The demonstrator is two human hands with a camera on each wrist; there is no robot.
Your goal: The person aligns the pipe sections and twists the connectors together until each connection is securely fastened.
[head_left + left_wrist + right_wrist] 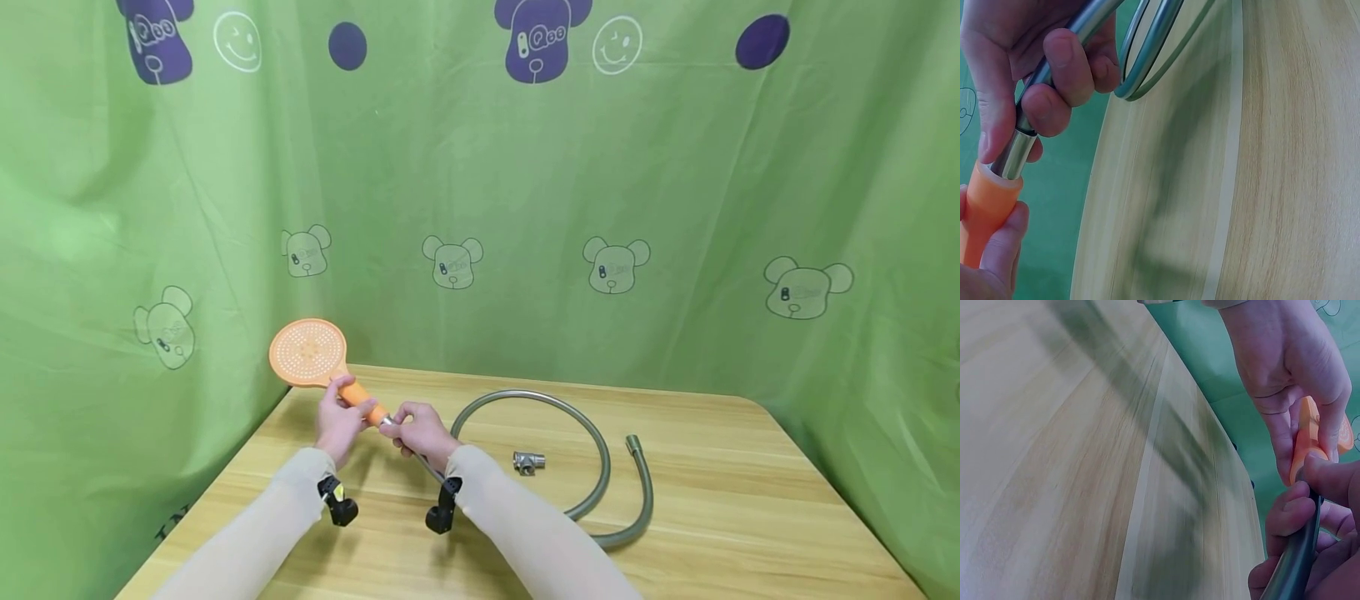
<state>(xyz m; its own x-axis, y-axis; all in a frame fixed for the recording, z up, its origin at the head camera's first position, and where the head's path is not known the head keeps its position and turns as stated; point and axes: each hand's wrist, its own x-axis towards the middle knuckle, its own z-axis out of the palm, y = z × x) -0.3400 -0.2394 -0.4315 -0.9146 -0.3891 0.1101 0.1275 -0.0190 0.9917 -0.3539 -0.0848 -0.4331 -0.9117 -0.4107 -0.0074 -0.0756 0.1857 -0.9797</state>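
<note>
An orange shower head (307, 352) with a round perforated face is held up over the table's left part. My left hand (341, 423) grips its orange handle (358, 398). My right hand (426, 435) pinches the metal end fitting (1015, 154) of a grey shower hose, right at the handle's open end. In the left wrist view the fitting sits at the handle's mouth, with the fingers curled round the hose just behind it. From there the hose (604, 467) loops across the table, and its other end fitting (633, 443) lies to the right.
A small metal tee valve (528, 462) lies on the wooden table (735, 500) inside the hose loop. Green printed curtains (540, 167) hang behind the table and on both sides. Each wrist carries a small black camera (441, 515).
</note>
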